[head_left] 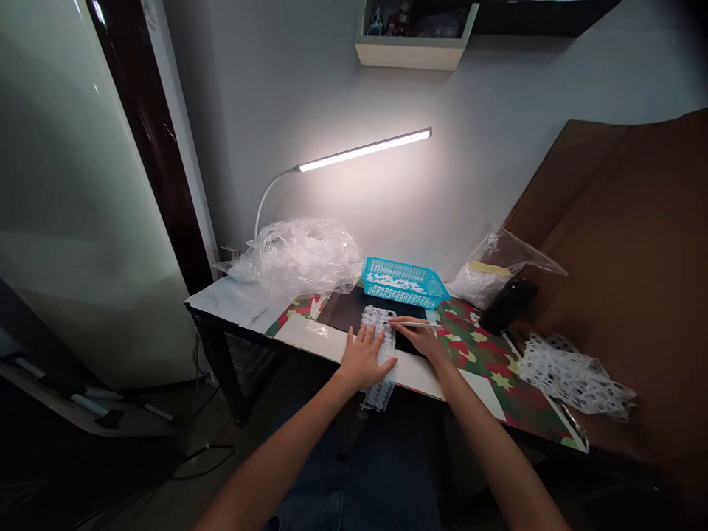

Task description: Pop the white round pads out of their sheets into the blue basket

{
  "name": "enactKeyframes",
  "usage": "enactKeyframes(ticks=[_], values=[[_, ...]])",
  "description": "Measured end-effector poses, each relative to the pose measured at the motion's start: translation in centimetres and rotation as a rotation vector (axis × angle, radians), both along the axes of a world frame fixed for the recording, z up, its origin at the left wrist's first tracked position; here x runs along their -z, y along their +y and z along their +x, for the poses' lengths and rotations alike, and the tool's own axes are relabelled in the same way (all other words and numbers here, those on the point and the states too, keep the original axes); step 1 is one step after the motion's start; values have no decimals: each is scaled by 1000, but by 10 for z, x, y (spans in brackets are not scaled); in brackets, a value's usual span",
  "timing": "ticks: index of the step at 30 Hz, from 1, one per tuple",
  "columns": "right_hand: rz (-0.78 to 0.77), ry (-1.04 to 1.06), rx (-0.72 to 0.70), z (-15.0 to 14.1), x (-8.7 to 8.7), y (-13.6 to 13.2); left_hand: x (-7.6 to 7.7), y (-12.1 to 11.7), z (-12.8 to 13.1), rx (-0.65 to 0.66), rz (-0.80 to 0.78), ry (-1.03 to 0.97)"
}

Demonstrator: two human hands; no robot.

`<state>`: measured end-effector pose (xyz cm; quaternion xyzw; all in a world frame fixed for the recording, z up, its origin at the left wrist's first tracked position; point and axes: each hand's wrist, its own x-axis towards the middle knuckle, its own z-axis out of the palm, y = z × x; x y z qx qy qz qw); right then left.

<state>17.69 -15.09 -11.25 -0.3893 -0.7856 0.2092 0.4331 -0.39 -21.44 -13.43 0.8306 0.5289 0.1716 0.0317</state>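
My left hand point(362, 359) lies flat with its fingers spread on a sheet of round white pieces point(378, 398), which hangs partly over the table's front edge. In my right hand point(423, 338) is a thin white pen-like tool point(423, 324), pinched between the fingers. Its tip reaches the sheet's upper part, close to a small dark round spot point(391, 314). Under the sheet's far end is a black mat point(348, 310). Just behind stands a blue plastic basket point(406, 295) with several small white pieces in it.
A clear plastic bag of white items point(310, 258) sits at the back left beneath a lit desk lamp point(365, 150). To the right are another clear bag point(487, 273), a dark object point(509, 304) and white perforated sheets point(575, 376). Brown cardboard point(625, 236) leans at the right.
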Motion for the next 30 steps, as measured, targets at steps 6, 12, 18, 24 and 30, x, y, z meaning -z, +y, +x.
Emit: enactKeyframes(ticks=[6, 12, 18, 24, 30], values=[[85, -80, 19, -2, 7, 4, 2, 1, 1, -3, 9, -6], [154, -190, 17, -13, 5, 0, 3, 2, 1, -2, 15, -10], [184, -236, 102, -17, 3, -2, 3, 3, 1, 4, 7, -3], [189, -226, 144, -15, 8, 3, 2, 3, 1, 2, -2, 2], [185, -172, 203, -14, 13, 7, 0, 1, 0, 3, -7, 8]])
